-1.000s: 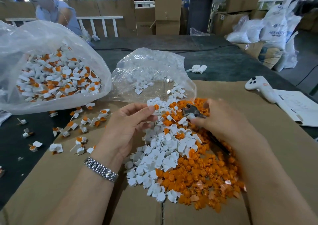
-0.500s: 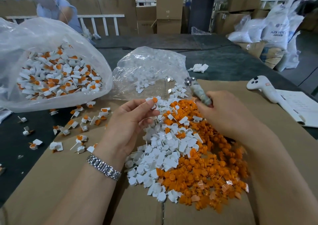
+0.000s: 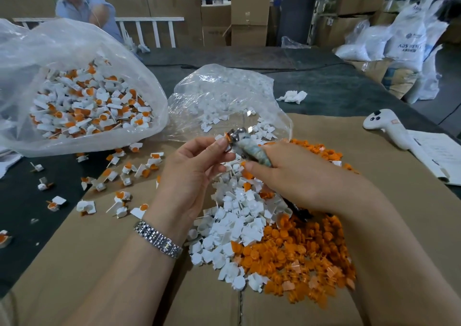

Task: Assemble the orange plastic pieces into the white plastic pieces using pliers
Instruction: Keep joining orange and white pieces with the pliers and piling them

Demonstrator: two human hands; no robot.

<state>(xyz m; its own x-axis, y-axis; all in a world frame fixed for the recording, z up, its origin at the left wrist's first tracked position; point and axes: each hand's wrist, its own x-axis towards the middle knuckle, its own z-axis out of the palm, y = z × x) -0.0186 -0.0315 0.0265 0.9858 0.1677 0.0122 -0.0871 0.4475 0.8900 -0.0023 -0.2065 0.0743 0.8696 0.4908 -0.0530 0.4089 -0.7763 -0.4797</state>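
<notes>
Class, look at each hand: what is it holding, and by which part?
The right hand grips the pliers by the handles. The left hand pinches a small white-and-orange piece at its edge, against the pliers' tip.

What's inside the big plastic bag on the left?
The big plastic bag holds white pieces with orange inserts, heaped together. Anything beneath the top layer is covered.

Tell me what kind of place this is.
Probably a small factory or warehouse packing area: stacked cardboard boxes, big white sacks, and a bag of assembled parts on a worktable.
</notes>
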